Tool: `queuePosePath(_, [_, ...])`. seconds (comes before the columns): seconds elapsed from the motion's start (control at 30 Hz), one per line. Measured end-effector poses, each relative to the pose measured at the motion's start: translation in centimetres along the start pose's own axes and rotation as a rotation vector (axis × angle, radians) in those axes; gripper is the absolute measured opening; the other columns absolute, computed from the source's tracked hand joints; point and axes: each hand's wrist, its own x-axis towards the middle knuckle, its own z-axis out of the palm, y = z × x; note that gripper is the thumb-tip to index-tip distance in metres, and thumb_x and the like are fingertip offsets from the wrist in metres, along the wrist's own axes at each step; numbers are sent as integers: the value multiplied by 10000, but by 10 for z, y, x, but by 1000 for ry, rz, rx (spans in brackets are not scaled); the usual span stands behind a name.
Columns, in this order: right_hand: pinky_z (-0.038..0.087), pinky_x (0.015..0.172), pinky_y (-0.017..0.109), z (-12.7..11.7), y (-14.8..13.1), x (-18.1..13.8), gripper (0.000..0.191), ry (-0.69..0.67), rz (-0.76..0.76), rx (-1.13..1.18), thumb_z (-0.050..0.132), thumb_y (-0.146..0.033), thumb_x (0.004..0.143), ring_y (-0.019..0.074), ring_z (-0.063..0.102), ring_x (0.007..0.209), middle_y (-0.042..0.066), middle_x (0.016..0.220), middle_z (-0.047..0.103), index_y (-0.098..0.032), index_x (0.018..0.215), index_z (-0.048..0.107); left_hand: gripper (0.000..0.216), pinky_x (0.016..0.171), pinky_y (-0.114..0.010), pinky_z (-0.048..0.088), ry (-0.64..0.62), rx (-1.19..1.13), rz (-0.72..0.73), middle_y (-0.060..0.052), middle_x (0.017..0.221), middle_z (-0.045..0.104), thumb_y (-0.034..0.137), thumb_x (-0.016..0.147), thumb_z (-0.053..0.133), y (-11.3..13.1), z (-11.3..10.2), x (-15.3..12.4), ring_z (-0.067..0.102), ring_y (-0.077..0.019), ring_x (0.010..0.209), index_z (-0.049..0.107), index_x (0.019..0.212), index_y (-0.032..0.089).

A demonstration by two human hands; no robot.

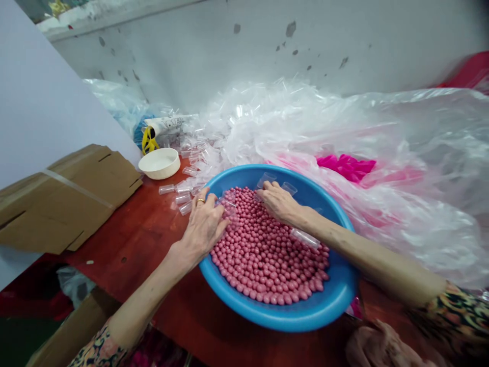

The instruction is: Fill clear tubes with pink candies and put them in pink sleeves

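Balls, pink, in blue basin on tabletop. Left hand at basin's 10 o'clock, fingers bent by clear tubes; right hand at 12. Can't say whether either grips. Bowl beyond, 10 o'clock.

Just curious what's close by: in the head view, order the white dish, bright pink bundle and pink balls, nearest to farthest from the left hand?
1. Pink balls: right by the left hand, in the blue basin.
2. White dish: beyond the hand, leftward.
3. Bright pink bundle: far right, past the basin.
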Motion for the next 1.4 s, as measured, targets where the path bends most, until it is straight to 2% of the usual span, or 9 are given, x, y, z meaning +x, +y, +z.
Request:
queuePosePath(0.23, [414, 781, 368, 15, 1, 1, 243, 49, -77, 29, 372, -95, 874, 244, 482, 877, 135, 893, 589, -138, 867, 611, 173, 1038, -523, 331, -35, -40, 3, -157, 1077, 532, 256, 819, 605, 1, -4, 3, 328, -371, 1254, 647, 845, 90])
queuePosePath(0.4, [386, 908, 447, 14, -26, -19, 256, 304, -123, 358, 438, -192, 891, 258, 475, 1090, 148, 1104, 583, -135, 1089, 590, 91, 1041, -506, 329, -40, -88, 30, -142, 1084, 528, 192, 797, 624, -2, -3, 3, 325, -355, 1256, 636, 840, 112])
queuePosePath(0.47, [430, 794, 361, 8, -45, -16, 142, 207, -83, 623, 567, -214, 837, 217, 557, 875, 100, 914, 640, -143, 930, 648, 64, 1043, -512, 324, -41, -105, 30, -134, 1092, 524, 153, 783, 623, -2, -3, 2, 319, -352, 1262, 631, 841, 126])
queuePosePath(0.57, [405, 643, 256, -2, -65, -5, 51, 128, -46, 734, 615, -154, 803, 143, 543, 668, 31, 742, 640, -142, 781, 659, 65, 1036, -518, 334, -31, -113, 26, -129, 1104, 520, 124, 783, 591, -3, -3, 2, 306, -351, 1271, 623, 838, 137])
queuePosePath(0.8, [277, 517, 206, -23, -51, -12, 171, 60, 32, 808, 602, -171, 806, 83, 390, 536, -58, 558, 457, -131, 644, 565, 135, 1033, -536, 328, -38, -133, 37, -120, 1134, 519, 150, 759, 615, -5, -1, 1, 328, -348, 1256, 636, 892, 155])
queuePosePath(0.93, [329, 544, 211, -25, -51, -15, 129, -12, 33, 916, 584, -191, 814, 94, 450, 576, -35, 617, 525, -120, 706, 591, 259, 1044, -600, 267, -56, -154, 84, -145, 1223, 489, 280, 770, 670, -4, -4, 3, 251, -382, 1314, 644, 997, 159])
queuePosePath(1.03, [388, 578, 233, -20, -57, -17, 107, -52, -58, 822, 560, -182, 824, 117, 504, 604, -12, 652, 581, -125, 756, 619, 126, 1045, -595, 261, -110, -147, 127, -131, 1152, 550, 256, 826, 610, -3, -6, 5, 270, -372, 1319, 668, 860, 149])
queuePosePath(1.2, [433, 839, 386, 0, -45, -43, 166, 113, -113, 498, 452, -134, 848, 232, 541, 933, 130, 940, 613, -135, 901, 609, 170, 1048, -580, 270, -132, -181, 127, -105, 1125, 577, 304, 835, 602, -5, -3, 5, 293, -354, 1316, 630, 777, 147])
queuePosePath(1.4, [387, 550, 253, 7, -39, -49, 263, -11, -68, 513, 407, -105, 867, 131, 462, 566, -3, 612, 534, -173, 655, 547, 189, 1034, -568, 280, -121, -224, 149, -121, 1139, 576, 314, 810, 635, -8, -1, 3, 265, -362, 1328, 609, 763, 133])
